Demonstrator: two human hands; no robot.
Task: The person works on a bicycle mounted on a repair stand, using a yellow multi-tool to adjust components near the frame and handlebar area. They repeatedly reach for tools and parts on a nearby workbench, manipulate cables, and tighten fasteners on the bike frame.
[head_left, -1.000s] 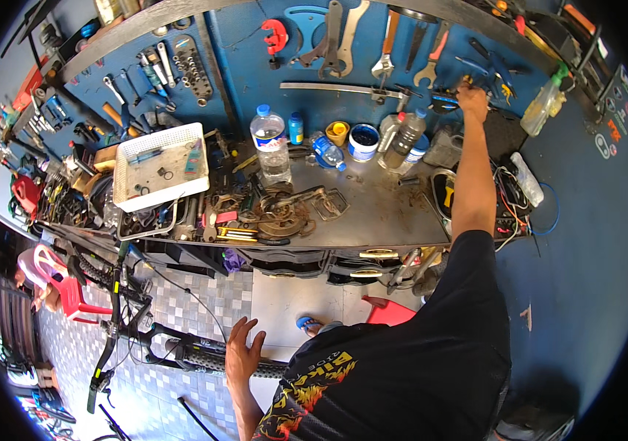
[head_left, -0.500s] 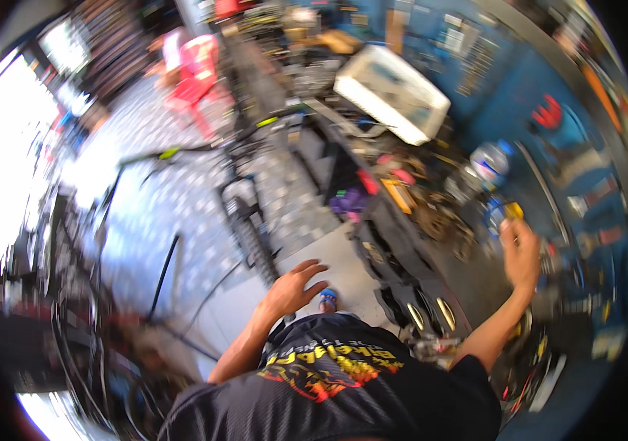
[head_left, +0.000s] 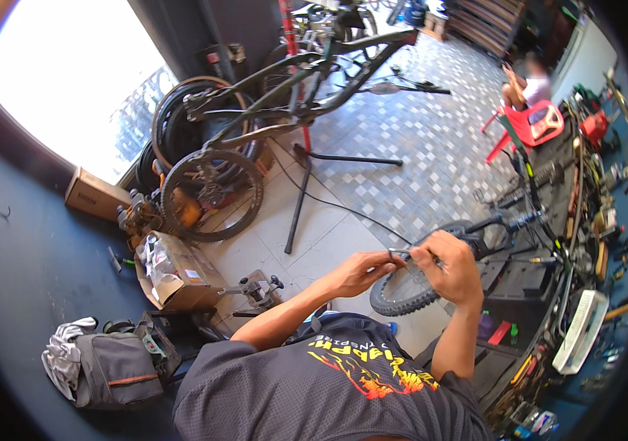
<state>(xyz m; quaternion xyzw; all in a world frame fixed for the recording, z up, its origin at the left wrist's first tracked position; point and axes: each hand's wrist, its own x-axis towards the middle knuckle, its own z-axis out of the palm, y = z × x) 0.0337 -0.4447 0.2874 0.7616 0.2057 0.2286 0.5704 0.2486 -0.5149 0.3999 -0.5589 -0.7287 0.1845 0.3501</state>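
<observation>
above the black knobby bicycle tyre (head_left: 402,306), a slim grey metallic piece (head_left: 400,251) is pinched by the nearly closed right hand (head_left: 451,266); whether it is also held by the loosely curled left hand (head_left: 358,274) cannot be told. steadiness is advised.

Pale lettering (head_left: 354,351) across the dark shirt (head_left: 273,386)

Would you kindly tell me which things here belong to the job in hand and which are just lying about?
Seemingly in the job:
small thin item, at the fingertips of the left hand and right hand

Seemingly just lying about:
grey bag
open carton
white tray
</observation>
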